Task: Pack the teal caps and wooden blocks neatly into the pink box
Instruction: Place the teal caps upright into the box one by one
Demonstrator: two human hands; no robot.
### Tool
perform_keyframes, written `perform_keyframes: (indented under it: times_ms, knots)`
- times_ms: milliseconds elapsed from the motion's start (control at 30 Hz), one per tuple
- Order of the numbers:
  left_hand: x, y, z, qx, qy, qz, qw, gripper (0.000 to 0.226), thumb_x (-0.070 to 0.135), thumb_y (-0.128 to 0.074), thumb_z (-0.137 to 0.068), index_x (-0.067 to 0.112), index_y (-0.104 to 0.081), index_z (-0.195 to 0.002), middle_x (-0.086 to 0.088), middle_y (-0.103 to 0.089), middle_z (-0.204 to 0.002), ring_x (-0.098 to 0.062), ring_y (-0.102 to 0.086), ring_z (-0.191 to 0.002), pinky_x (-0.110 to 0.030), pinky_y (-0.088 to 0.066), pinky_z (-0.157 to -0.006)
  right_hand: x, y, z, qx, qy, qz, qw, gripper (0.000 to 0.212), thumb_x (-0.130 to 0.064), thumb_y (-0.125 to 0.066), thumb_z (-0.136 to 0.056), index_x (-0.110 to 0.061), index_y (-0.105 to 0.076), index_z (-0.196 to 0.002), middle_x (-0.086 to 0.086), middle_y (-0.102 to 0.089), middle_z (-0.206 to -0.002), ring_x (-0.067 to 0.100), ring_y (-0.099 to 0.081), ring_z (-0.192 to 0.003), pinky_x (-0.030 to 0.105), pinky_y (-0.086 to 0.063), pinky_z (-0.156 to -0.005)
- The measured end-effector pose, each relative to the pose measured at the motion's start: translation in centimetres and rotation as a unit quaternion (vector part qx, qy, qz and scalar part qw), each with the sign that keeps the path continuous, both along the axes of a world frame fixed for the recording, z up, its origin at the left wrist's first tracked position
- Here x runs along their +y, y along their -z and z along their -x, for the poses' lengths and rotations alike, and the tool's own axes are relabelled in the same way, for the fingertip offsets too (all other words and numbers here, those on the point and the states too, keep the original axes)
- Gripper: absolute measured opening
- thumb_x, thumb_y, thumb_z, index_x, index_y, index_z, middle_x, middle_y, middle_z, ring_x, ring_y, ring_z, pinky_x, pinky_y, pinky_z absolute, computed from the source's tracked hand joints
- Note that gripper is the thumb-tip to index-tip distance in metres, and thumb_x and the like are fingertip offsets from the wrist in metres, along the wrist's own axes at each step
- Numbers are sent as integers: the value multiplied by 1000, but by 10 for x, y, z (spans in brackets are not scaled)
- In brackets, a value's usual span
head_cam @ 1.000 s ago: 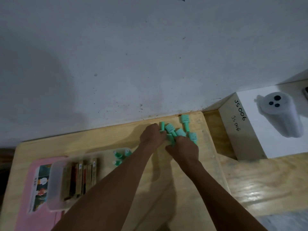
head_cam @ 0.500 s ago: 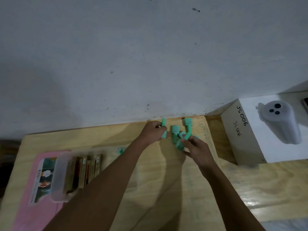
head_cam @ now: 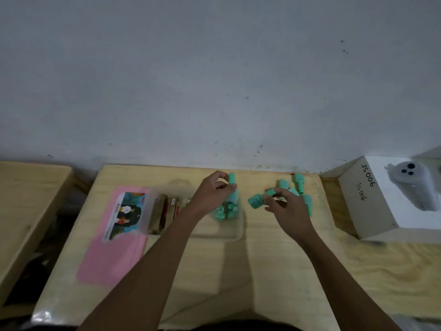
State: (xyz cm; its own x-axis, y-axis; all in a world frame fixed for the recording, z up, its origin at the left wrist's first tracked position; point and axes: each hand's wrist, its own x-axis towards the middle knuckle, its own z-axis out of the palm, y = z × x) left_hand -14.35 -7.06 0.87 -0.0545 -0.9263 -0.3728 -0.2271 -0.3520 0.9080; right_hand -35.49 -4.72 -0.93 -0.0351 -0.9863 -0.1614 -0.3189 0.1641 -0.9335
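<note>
A clear plastic tray [head_cam: 236,231] lies on the wooden table, partly over a pink box lid [head_cam: 112,254] with a picture label. Several wooden blocks [head_cam: 164,212] stand in a row at the tray's left end. A few teal caps [head_cam: 225,210] sit in the tray's right end. My left hand [head_cam: 211,195] hovers over those caps and pinches one teal cap [head_cam: 232,179] upright. My right hand [head_cam: 285,206] holds another teal cap [head_cam: 257,200] just right of the tray. A loose pile of teal caps [head_cam: 297,187] lies behind the right hand.
A white carton [head_cam: 362,209] marked "JS006", printed with a grey device, stands at the table's right. The grey wall runs along the table's back edge. A second wooden surface [head_cam: 26,187] sits at the left across a dark gap.
Both hands have moved left from the pile of caps, each carrying a cap; the left hand now sits over the tray's right end. The camera has also swung, showing more of the table.
</note>
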Motion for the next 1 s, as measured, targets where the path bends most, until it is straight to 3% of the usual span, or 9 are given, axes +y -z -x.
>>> perform_keyframes:
  times_ms: [100, 200, 300, 400, 500, 633, 800, 1000]
  knots:
    - [22, 7, -21, -1, -36, 23, 999, 19, 22, -66, -87, 11, -56, -99, -12, -72, -87, 3, -56, -48, -10, -40, -46, 6, 3, -18, 101, -61, 59, 991, 13, -21, -71, -87, -19, -68, -100, -7, -69, -97, 2, -67, -86, 21, -57, -74]
    - [40, 18, -35, -26, -60, 60, 996, 16, 25, -69, -84, 14, -60, -91, -9, -73, -89, -2, -62, -63, -15, -46, -59, 11, 11, -33, 193, -117, 94, 970, 17, -26, -73, -84, -25, -68, -100, -13, -68, -95, 0, -64, -85, 25, -56, -74]
    - [55, 31, -38, -94, -61, 75, 991, 20, 31, -70, -82, 17, -64, -94, -1, -61, -88, -11, -57, -75, -20, -45, -65, 19, 15, -43, 326, -161, 110, 925, 23, -35, -68, -84, -29, -68, -106, -14, -66, -95, 4, -60, -87, 25, -49, -71]
    - [63, 45, -37, -167, -48, 101, 980, 21, 36, -71, -80, 21, -67, -95, 1, -48, -80, -9, -45, -66, -25, -40, -62, 22, 20, -51, 412, -197, 120, 882, 25, -35, -64, -87, -27, -69, -110, -9, -70, -103, 13, -60, -96, 29, -46, -76]
    - [65, 56, -33, -180, -41, 89, 979, 23, 33, -72, -77, 19, -69, -96, 7, -53, -65, -9, -47, -56, -28, -44, -63, 20, 30, -59, 477, -229, 122, 840, 23, -35, -60, -89, -26, -70, -108, -4, -67, -108, 17, -58, -99, 33, -46, -80]
    - [65, 65, -28, -215, -17, 56, 975, 25, 33, -72, -73, 23, -70, -96, 12, -56, -63, -14, -59, -68, -32, -52, -71, 18, 40, -70, 508, -244, 99, 820, 26, -37, -60, -90, -26, -70, -111, 1, -58, -113, 20, -52, -106, 35, -44, -82]
    - [64, 74, -26, -237, 5, 36, 971, 16, 24, -71, -72, 23, -71, -87, 9, -57, -62, -17, -59, -67, -28, -47, -62, 17, 44, -72, 502, -228, 86, 830, 28, -34, -57, -92, -28, -68, -117, 1, -56, -115, 20, -51, -108, 34, -44, -82]
    - [57, 83, -25, -233, 26, 20, 972, 19, 24, -73, -72, 22, -71, -90, 7, -59, -65, -15, -58, -64, -25, -40, -57, 19, 45, -63, 474, -221, 76, 849, 28, -36, -59, -91, -26, -68, -115, 0, -55, -112, 18, -52, -105, 32, -45, -76]
